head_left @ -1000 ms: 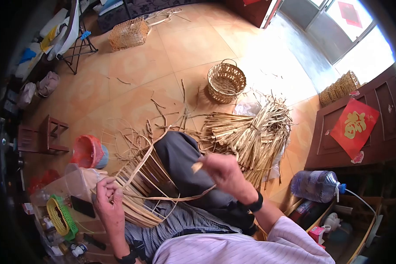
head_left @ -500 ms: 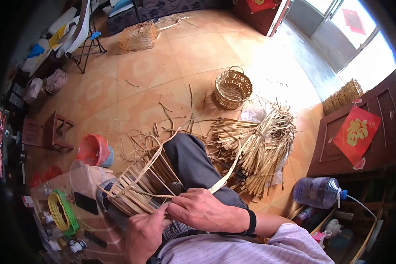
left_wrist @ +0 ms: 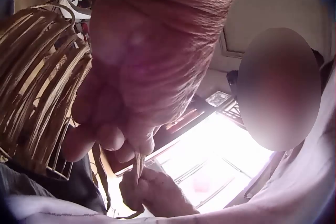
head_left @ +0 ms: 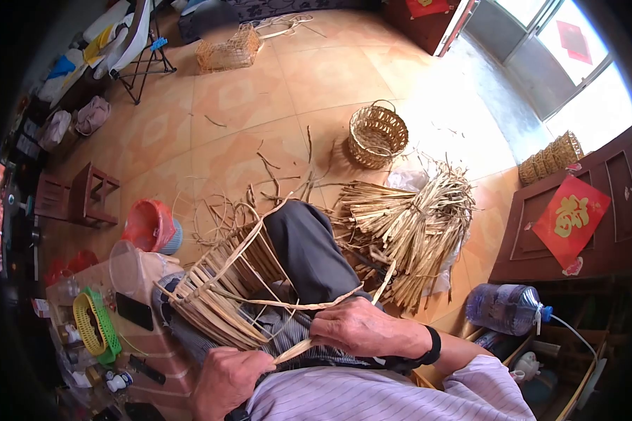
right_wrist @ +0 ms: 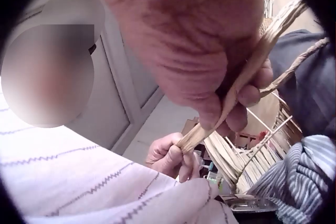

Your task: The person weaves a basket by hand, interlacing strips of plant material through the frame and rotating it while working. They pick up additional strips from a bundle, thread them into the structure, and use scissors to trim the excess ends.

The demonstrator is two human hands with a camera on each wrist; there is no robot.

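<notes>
A flat dried plant strip (head_left: pixel 293 351) is stretched between both hands, low in front of the body. My left hand (head_left: pixel 232 379) pinches one end between thumb and fingers. Farther along, my right hand (head_left: pixel 361 326) grips the same strip, which passes through its fingers (right_wrist: pixel 249 96) and out beyond the hand. A twisted strand (right_wrist: pixel 296 66) also reaches this hand; in the head view it leads to the unfinished basket (head_left: pixel 221 316). That basket lies tilted across the lap, left of the right hand, its long staves and bent rim strips showing.
A large bundle of dried stalks (head_left: pixel 407 224) lies on the floor ahead, right of the knee. Beyond it stands a finished round basket (head_left: pixel 378 137). On the left are a red-lined bucket (head_left: pixel 147 226) and a table with a phone (head_left: pixel 134 311) and green-yellow baskets (head_left: pixel 95 326).
The right hand came down from the raised position to meet the left at the strip. Since then the hands have drawn apart, with a length of strip now showing between them.
</notes>
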